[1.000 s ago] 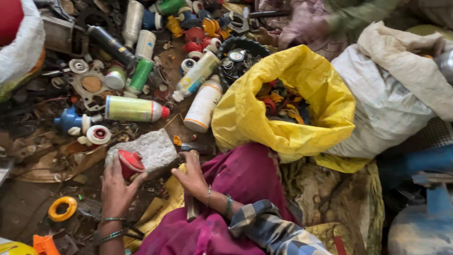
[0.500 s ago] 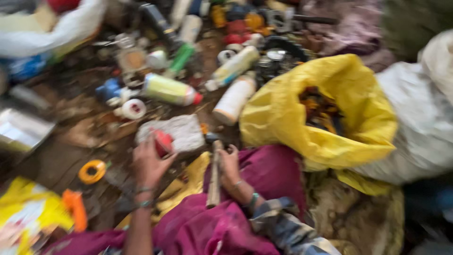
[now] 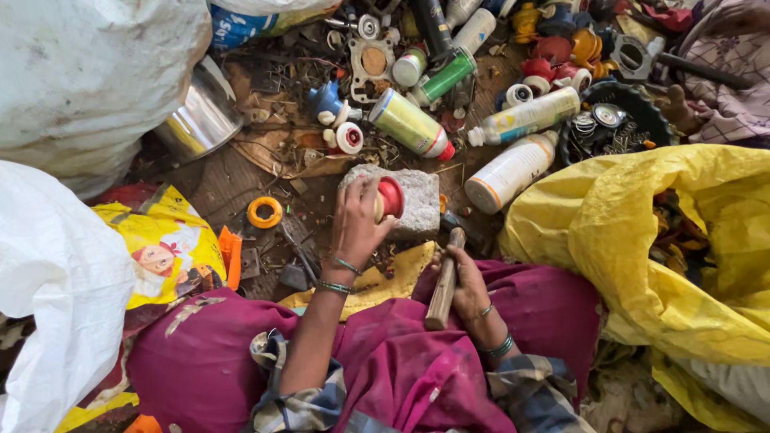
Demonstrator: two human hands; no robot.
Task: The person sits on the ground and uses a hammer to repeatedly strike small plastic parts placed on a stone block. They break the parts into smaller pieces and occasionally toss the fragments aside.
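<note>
My left hand (image 3: 355,221) grips a small red-capped can (image 3: 390,197) and holds it against a grey stone block (image 3: 413,200) on the ground. My right hand (image 3: 467,282) is closed around the wooden handle of a hammer (image 3: 443,281); its head lies low by the stone's right edge. Both forearms wear bangles and rest over a magenta cloth (image 3: 401,361) across my lap.
Spray cans and plastic bottles (image 3: 513,168) lie scattered beyond the stone, with metal scraps and caps. A yellow sack (image 3: 634,232) of scrap stands at the right, white sacks (image 3: 72,72) at the left, a steel pot (image 3: 200,120) and an orange tape roll (image 3: 264,212) nearby.
The view has swung left and down, bringing the white sacks into sight. My left hand keeps the red-capped can on the stone. My right hand still holds the hammer low.
</note>
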